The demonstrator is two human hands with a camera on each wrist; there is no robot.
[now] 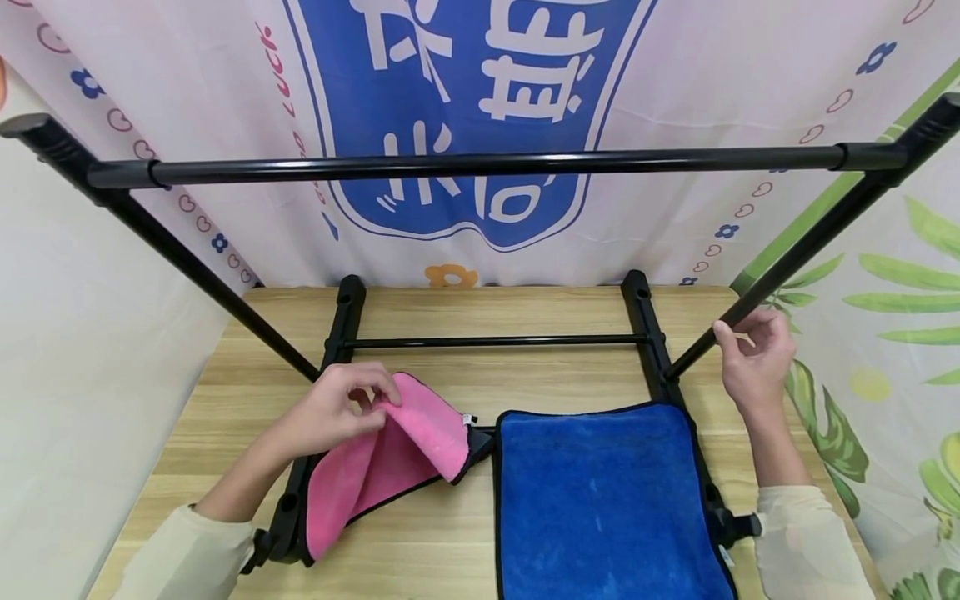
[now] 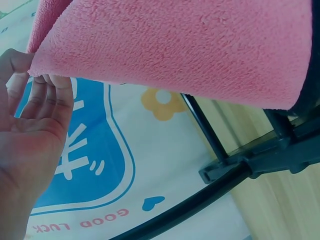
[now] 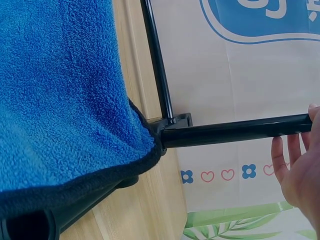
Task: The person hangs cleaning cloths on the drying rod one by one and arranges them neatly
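Note:
My left hand point(image 1: 341, 408) pinches a fold of a pink towel point(image 1: 427, 425) with dark edging and a small white label. Lifted by that fold, the towel drapes over the left side of a black rack, its underside partly showing. In the left wrist view, thumb and fingertips meet at the edge of the pink cloth. My right hand point(image 1: 757, 354) holds the rack's right upright pole point(image 3: 235, 131) near its lower end, thumb on one side and fingertips on the other. A blue towel point(image 1: 600, 500) with black edging lies spread over the rack's right side, beside that pole.
The rack's top bar point(image 1: 495, 165) crosses in front of a printed curtain point(image 1: 675, 100). Its feet stand on a wooden table point(image 1: 487, 379), joined by a thin lower bar point(image 1: 495, 342). The left upright pole point(image 1: 217, 275) slants up beside my left hand.

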